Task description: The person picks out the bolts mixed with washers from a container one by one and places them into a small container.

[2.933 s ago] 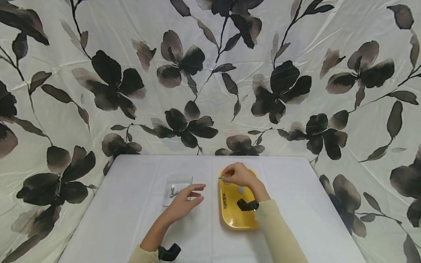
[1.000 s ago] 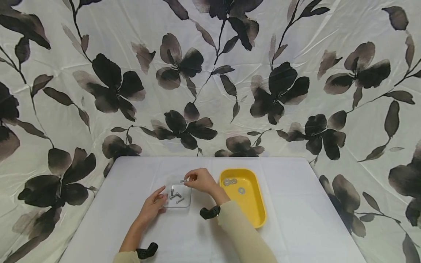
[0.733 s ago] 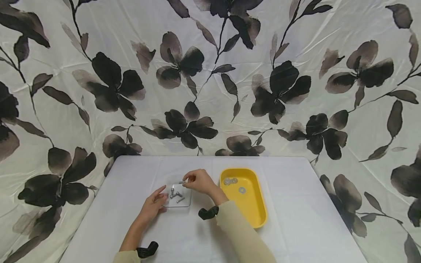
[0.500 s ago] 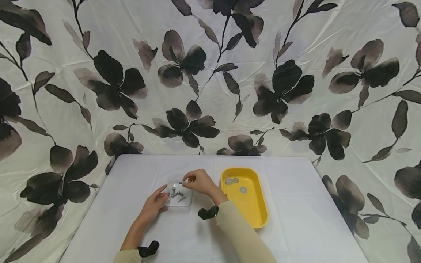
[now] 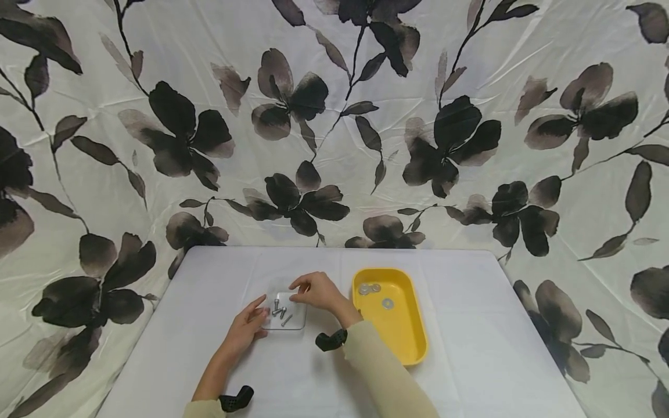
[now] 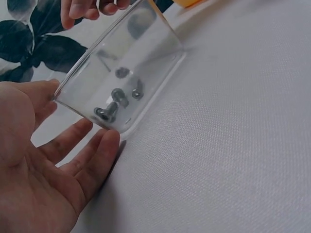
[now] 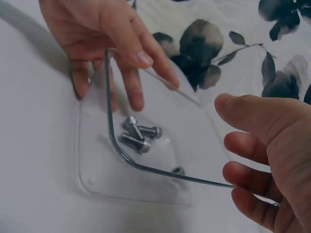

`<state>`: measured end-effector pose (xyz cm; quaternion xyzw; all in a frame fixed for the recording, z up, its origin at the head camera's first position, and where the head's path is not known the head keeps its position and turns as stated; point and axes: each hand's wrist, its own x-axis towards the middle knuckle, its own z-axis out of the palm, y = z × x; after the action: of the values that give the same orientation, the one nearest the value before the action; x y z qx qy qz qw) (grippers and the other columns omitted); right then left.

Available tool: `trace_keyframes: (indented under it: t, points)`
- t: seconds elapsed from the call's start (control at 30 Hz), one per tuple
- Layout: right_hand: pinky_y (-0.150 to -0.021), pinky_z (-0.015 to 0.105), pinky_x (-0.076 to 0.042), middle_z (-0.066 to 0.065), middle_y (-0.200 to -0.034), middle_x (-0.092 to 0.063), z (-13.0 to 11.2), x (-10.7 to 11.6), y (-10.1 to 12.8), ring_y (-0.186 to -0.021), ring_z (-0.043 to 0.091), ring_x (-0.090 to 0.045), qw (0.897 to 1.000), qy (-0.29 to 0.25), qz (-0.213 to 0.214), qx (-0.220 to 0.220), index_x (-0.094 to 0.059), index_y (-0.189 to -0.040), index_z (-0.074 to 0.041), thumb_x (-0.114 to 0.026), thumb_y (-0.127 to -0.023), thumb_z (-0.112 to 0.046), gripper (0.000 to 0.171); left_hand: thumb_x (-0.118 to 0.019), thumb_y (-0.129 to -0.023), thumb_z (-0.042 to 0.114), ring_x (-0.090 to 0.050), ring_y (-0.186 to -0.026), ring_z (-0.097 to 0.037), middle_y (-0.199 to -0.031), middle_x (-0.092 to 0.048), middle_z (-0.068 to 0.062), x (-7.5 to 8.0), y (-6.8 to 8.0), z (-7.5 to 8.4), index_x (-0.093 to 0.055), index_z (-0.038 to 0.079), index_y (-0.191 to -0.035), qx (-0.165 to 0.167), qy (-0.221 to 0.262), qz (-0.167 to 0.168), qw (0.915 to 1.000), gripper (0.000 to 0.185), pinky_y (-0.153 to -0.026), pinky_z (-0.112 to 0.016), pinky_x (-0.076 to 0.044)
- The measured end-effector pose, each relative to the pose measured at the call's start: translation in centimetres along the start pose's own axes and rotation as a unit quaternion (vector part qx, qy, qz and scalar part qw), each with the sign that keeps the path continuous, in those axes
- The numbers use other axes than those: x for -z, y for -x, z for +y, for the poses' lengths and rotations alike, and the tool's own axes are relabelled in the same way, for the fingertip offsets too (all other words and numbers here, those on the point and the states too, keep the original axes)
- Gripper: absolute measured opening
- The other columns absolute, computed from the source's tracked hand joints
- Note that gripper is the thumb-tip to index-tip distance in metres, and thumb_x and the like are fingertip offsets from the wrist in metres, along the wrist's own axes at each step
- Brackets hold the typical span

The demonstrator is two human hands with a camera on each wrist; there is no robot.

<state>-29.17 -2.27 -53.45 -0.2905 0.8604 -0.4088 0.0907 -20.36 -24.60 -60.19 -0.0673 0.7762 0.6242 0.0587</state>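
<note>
Head view, white table (image 5: 473,331), floral backdrop (image 5: 350,142), left hand (image 5: 243,328) relaxed against box (image 5: 298,315), right hand (image 5: 320,291) unclenched

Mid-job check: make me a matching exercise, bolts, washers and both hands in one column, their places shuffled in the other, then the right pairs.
1. Metal bolts
2. Washers
3. Left hand
4. Right hand

A. At the far right corner of the clear box
B. Lying in the yellow tray
C. Touching the clear box's left side
D. Lying in the clear box

Pairs: 1-D, 2-B, 3-C, 4-A
</note>
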Motion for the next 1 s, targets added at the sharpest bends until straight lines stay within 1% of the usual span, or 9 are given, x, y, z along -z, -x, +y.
trace_keyframes:
  t: [0.2, 0.33, 0.43, 0.53, 0.63, 0.73, 0.83, 0.93, 1.0]
  points:
    - [-0.056, 0.019, -0.046, -0.010, -0.073, -0.061, 0.1, 0.5, 0.2, -0.067, 0.008, -0.053, 1.000, 0.003, 0.004, -0.004, -0.076, -0.100, -0.013, -0.079, -0.084, -0.022, 0.019, -0.056, -0.100, 0.023, -0.054, -0.109, -0.031, -0.132, -0.049, -0.020, -0.1, 0.0, 0.0, -0.037, 0.014, -0.150, -0.010, 0.003, 0.005, 0.9999, 0.054, -0.077, -0.032, -0.057]
    - [-0.057, 0.019, -0.047, -0.010, -0.074, -0.062, 0.5, 0.8, 0.5, -0.068, 0.009, -0.053, 1.000, 0.000, 0.000, -0.013, -0.076, -0.100, -0.012, -0.078, -0.085, -0.022, 0.018, -0.055, -0.101, 0.022, -0.055, -0.109, -0.031, -0.133, -0.049, -0.020, -0.1, 0.0, 0.1, -0.037, 0.014, -0.150, -0.006, -0.004, 0.007, 1.0000, 0.053, -0.077, -0.032, -0.057]
    - [-0.057, 0.020, -0.047, -0.009, -0.075, -0.063, 0.8, 1.2, 0.7, -0.070, 0.009, -0.054, 1.000, -0.004, 0.003, -0.023, -0.076, -0.101, -0.011, -0.077, -0.085, -0.022, 0.019, -0.054, -0.102, 0.020, -0.054, -0.109, -0.031, -0.133, -0.049, -0.020, 0.0, 0.0, 0.4, -0.036, 0.013, -0.150, -0.011, -0.018, 0.009, 0.9997, 0.052, -0.077, -0.030, -0.057]
    - [-0.057, 0.020, -0.047, -0.009, -0.076, -0.063, 1.0, 1.6, 0.9, -0.070, 0.010, -0.053, 1.000, -0.003, 0.011, -0.028, -0.076, -0.101, -0.011, -0.077, -0.085, -0.022, 0.019, -0.053, -0.102, 0.020, -0.056, -0.108, -0.032, -0.131, -0.050, -0.020, 0.1, -0.1, 0.6, -0.038, 0.011, -0.149, -0.027, -0.038, 0.019, 0.9988, 0.050, -0.076, -0.029, -0.056]
    - [-0.058, 0.021, -0.047, -0.008, -0.076, -0.062, 1.3, 2.1, 1.3, -0.071, 0.010, -0.053, 0.999, -0.003, 0.016, -0.036, -0.076, -0.100, -0.012, -0.076, -0.086, -0.022, 0.018, -0.052, -0.102, 0.020, -0.057, -0.109, -0.033, -0.133, -0.050, -0.020, 0.1, 0.0, 0.8, -0.040, 0.010, -0.148, -0.044, -0.071, 0.028, 0.9961, 0.048, -0.079, -0.033, -0.054]
    - [-0.059, 0.021, -0.048, -0.008, -0.076, -0.062, 1.9, 2.6, 1.8, -0.071, 0.010, -0.053, 0.999, 0.008, 0.017, -0.041, -0.076, -0.100, -0.014, -0.076, -0.086, -0.023, 0.016, -0.052, -0.102, 0.020, -0.054, -0.117, -0.037, -0.138, -0.047, -0.020, -0.2, 0.3, 1.1, -0.041, 0.011, -0.147, -0.061, -0.118, 0.035, 0.9906, 0.047, -0.089, -0.043, -0.051]
    - [-0.059, 0.021, -0.048, -0.009, -0.076, -0.062, 2.6, 3.2, 2.2, -0.071, 0.010, -0.053, 0.999, 0.018, 0.022, -0.038, -0.076, -0.099, -0.015, -0.076, -0.086, -0.023, 0.016, -0.053, -0.101, 0.020, -0.047, -0.125, -0.039, -0.143, -0.042, -0.019, -0.7, 0.7, 1.8, -0.043, 0.012, -0.146, -0.087, -0.165, 0.046, 0.9814, 0.046, -0.098, -0.053, -0.044]
    - [-0.061, 0.022, -0.049, -0.007, -0.078, -0.063, 3.1, 4.1, 2.5, -0.073, 0.012, -0.054, 0.999, 0.014, 0.028, -0.037, -0.075, -0.101, -0.012, -0.075, -0.087, -0.023, 0.018, -0.056, -0.099, 0.016, -0.041, -0.129, -0.040, -0.142, -0.042, -0.019, -1.4, 0.7, 3.0, -0.047, 0.010, -0.142, -0.135, -0.201, 0.064, 0.9681, 0.044, -0.103, -0.058, -0.037]
    - [-0.062, 0.023, -0.050, -0.007, -0.080, -0.063, 3.4, 4.8, 2.7, -0.074, 0.013, -0.054, 0.999, 0.008, 0.030, -0.042, -0.075, -0.101, -0.011, -0.075, -0.087, -0.024, 0.019, -0.058, -0.098, 0.014, -0.040, -0.130, -0.039, -0.140, -0.044, -0.017, -1.8, 0.8, 3.9, -0.050, 0.009, -0.139, -0.161, -0.216, 0.073, 0.9601, 0.043, -0.105, -0.058, -0.034]
